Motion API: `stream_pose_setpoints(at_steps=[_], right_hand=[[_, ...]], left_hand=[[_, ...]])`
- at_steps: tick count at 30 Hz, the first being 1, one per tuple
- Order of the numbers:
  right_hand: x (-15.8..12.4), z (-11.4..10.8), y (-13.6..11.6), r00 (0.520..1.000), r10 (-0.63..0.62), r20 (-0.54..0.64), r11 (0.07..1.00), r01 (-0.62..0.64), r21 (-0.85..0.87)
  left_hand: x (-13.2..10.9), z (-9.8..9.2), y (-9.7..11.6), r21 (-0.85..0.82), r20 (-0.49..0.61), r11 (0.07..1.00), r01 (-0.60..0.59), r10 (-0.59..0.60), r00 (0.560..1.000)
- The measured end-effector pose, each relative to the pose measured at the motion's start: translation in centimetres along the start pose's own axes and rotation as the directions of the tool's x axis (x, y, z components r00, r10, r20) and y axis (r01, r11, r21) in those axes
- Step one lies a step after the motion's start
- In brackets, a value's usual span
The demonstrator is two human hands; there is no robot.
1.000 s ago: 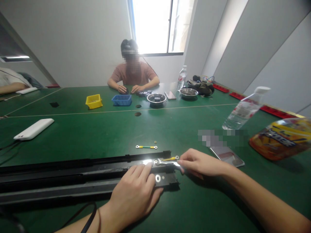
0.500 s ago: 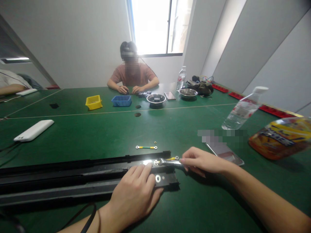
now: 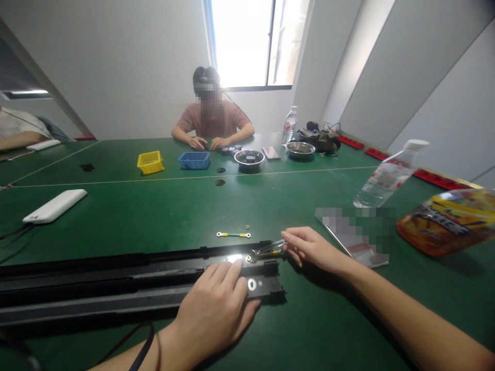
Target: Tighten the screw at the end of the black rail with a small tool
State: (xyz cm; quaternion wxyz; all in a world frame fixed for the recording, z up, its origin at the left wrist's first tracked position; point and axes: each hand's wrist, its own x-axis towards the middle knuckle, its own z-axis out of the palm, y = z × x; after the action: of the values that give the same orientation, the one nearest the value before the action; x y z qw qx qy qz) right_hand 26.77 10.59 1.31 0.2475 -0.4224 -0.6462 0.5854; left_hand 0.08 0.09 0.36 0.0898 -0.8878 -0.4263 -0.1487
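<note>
Across the near left of the table lie long black rails point(image 3: 162, 298). My left hand point(image 3: 216, 301) grips them near their right end, fingers on top and thumb on the near side. My right hand point(image 3: 307, 247) is closed on the handle of a silver wrench point(image 3: 266, 250). The wrench head sits at a small nut point(image 3: 248, 259) on the far rail, and its handle points right and away from me. Partly hidden under the wrench is a yellow-sleeved wire end point(image 3: 275, 253). Beyond the rails lie a short green-and-yellow wire with ring terminals point(image 3: 234, 235) and a loose brass-coloured nut point(image 3: 247, 226).
To the right are a phone point(image 3: 359, 242), a water bottle point(image 3: 386, 175) and an orange snack bag point(image 3: 444, 221). A white power bank point(image 3: 56, 206) lies left. Farther back stand yellow point(image 3: 150, 164) and blue bins point(image 3: 194, 161) and metal bowls point(image 3: 249, 164). A person point(image 3: 212, 118) sits opposite.
My right hand has swung the wrench handle away from me, toward the far side, with the wrench head staying at the nut. My left hand has kept its place on the rails.
</note>
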Motion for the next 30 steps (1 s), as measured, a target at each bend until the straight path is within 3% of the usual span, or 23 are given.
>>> stream_pose_setpoints(at_steps=[6, 10, 14, 16, 30], right_hand=[[0.2, 0.1, 0.3, 1.000, 0.002, 0.014, 1.000, -0.002, -0.010], [-0.1, -0.3, -0.4, 0.998, 0.044, 0.044, 0.992, -0.039, -0.123], [-1.1, -0.9, -1.2, 0.952, 0.177, 0.252, 0.964, -0.115, -0.241], [-1.4, -1.0, -1.2, 0.936, 0.214, 0.281, 0.956, -0.141, -0.259], [-1.3, -1.5, -0.6, 0.935, 0.192, 0.300, 0.975, -0.147, -0.165]], left_hand=[[0.0, 0.1, 0.0, -0.001, -0.001, 1.000, 0.000, 0.000, 1.000], [0.0, 0.1, 0.0, -0.005, -0.017, 1.000, -0.002, 0.002, 1.000], [0.0, 0.0, 0.0, -0.010, -0.012, 1.000, 0.001, -0.001, 1.000], [0.0, 0.1, 0.0, -0.010, -0.010, 1.000, 0.002, -0.002, 1.000], [0.0, 0.2, -0.1, 0.000, -0.016, 1.000, 0.003, -0.003, 1.000]])
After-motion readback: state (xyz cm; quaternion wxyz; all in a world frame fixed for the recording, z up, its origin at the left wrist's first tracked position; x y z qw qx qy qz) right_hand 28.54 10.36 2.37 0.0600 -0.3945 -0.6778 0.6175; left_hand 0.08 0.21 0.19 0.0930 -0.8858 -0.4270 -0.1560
